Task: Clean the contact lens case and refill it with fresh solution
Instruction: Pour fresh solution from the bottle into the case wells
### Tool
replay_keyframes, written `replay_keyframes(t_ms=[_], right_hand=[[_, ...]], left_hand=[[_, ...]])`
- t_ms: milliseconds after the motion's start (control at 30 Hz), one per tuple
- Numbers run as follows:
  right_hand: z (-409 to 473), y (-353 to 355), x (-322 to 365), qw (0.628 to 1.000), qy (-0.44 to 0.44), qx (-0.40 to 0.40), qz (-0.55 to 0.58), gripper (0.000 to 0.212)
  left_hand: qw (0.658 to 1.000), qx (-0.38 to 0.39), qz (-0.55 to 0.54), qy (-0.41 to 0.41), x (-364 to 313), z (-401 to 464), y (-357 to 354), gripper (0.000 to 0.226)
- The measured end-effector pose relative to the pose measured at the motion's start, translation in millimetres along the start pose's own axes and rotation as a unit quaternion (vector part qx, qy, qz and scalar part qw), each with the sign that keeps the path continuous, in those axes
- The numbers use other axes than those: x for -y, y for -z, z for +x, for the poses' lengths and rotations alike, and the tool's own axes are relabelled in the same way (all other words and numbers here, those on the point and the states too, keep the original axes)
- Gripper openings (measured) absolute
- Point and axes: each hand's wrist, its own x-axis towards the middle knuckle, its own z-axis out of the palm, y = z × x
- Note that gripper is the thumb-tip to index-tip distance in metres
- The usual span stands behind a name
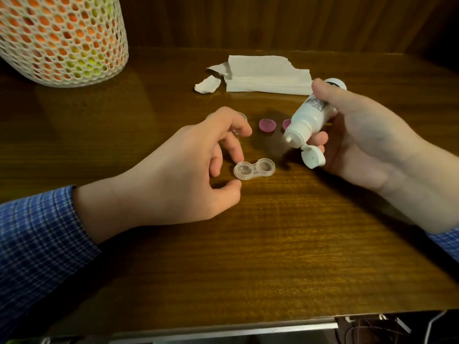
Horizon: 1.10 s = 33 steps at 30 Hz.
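A clear contact lens case (254, 169) lies uncapped on the wooden table (273, 244), both wells facing up. My left hand (188, 167) rests beside it, fingers apart, with fingertip and thumb at the case's left end. My right hand (360, 145) grips a white solution bottle (310, 117), tilted with its nozzle pointing down and left above the table, to the right of the case. The bottle's flip cap (313, 157) hangs open. Two pink lids (267, 125) lie behind the case; the second is partly hidden by the bottle.
A torn white paper towel (265, 74) lies at the back of the table. A white mesh container (62, 38) glowing orange and yellow stands at the back left. A small clear object (242, 117) peeks out behind my left fingers. The table's front edge runs along the bottom.
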Motion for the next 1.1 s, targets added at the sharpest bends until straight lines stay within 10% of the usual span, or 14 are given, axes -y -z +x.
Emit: replay_keyframes(t_ms=[1100], right_hand=[[-1.8, 11.2, 2.6, 0.999, -0.011, 0.019, -0.033, 0.046]], left_hand=[[0.999, -0.018, -0.028, 0.036, -21.6, 19.5, -24.4, 0.06]])
